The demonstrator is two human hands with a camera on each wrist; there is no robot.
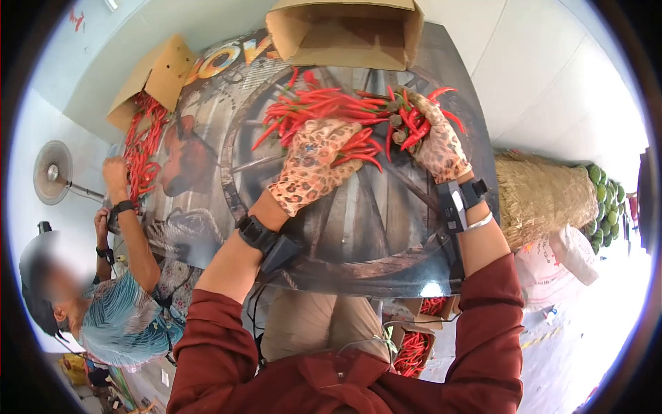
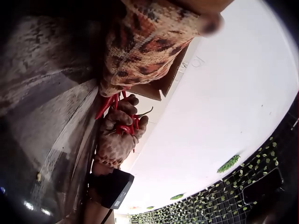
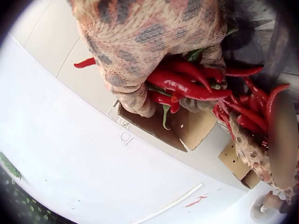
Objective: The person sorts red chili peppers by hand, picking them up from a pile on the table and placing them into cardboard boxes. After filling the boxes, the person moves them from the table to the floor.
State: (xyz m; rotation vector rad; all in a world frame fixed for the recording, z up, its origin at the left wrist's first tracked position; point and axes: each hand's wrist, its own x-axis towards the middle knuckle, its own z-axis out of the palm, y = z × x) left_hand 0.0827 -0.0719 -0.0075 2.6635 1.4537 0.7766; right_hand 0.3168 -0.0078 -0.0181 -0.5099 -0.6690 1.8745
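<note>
My left hand (image 1: 316, 155), in a leopard-print glove, holds several red chili peppers (image 1: 360, 145) between thumb and fingers. It lies at the near side of a loose pile of red chilies (image 1: 314, 103) on the table. To its right, my right hand (image 1: 440, 141), in a matching glove with dark-stained fingertips, grips a small bunch of chilies (image 1: 414, 129). In the right wrist view, the fingers curl around these red chilies (image 3: 180, 84), and a green stem (image 3: 166, 116) hangs below. The left wrist view shows the back of the left glove, which hides most of its own chilies.
An open cardboard box (image 1: 345, 38) lies behind the pile. At left, another box (image 1: 155, 79) spills chilies (image 1: 143, 152) beside a second person (image 1: 124, 310). Boxes of chilies (image 1: 414, 352) stand below the table's front edge. A white sack (image 1: 545, 269) is at right.
</note>
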